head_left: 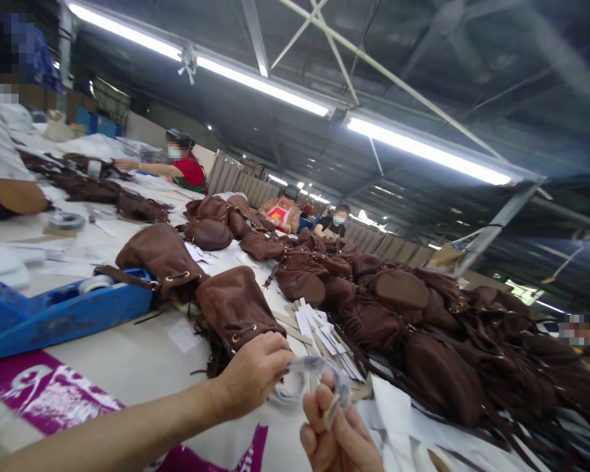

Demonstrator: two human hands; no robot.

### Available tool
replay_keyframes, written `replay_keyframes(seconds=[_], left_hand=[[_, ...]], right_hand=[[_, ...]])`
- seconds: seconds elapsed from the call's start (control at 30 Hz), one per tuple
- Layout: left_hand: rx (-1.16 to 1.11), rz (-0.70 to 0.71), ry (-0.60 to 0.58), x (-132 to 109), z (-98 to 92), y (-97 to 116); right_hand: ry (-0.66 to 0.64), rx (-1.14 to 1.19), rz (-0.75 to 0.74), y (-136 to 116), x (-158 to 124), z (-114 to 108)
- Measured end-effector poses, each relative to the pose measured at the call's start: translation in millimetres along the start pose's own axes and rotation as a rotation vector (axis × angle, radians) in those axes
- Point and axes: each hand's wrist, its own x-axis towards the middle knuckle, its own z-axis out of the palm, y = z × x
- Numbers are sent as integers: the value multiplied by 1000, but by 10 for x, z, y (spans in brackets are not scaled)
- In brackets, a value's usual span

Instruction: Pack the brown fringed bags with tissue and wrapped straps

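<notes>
Arching between the two hands, a clear loop [319, 364] lies with its long axis running sideways, sloping down from the left fingertips toward the right fingers; blur hides its finer edges, and I cannot tell whether one end leads. The left hand [255, 370], palm down, has its fingers drawn together and pinches the loop's left side at the tips. The right hand [339, 423], its fingers curled up, presses thumb and fingers together on the right side. Just beyond the left hand sits a brown bag [236, 301], its eyeleted mouth toward that hand; I cannot tell whether they touch. A second bag [157, 255] lies farther out to the left, next to a blue dispenser [69, 324]. Paper slips [319, 331] fan out beyond both hands, and a bag pile [403, 292] spreads past them to the right. White sheets [398, 419] lie right of the right hand on the table [128, 373].
</notes>
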Motion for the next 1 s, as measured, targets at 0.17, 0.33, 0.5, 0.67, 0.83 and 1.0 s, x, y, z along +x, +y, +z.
replay_keyframes(seconds=[0.17,0.33,0.5,0.67,0.83,1.0], left_hand=[[-142,-205,4,95,-49,43],[-657,-313,-200,292,-336,84],[-937,-486,-337,374,-375,-72],[-1287,-638,-479,285,-181,-315],[-1321,-707,-508,218,-174,-473],[-1370,-761,-433,227,-256,-491]], right_hand=[[18,-132,-305,52,461,82],[26,-648,-669,38,740,126],[-189,-1457,-1184,-128,846,105],[-464,-1884,-1469,-218,922,60],[-514,-1986,-1448,-217,937,53],[-457,-2048,-1348,-216,990,50]])
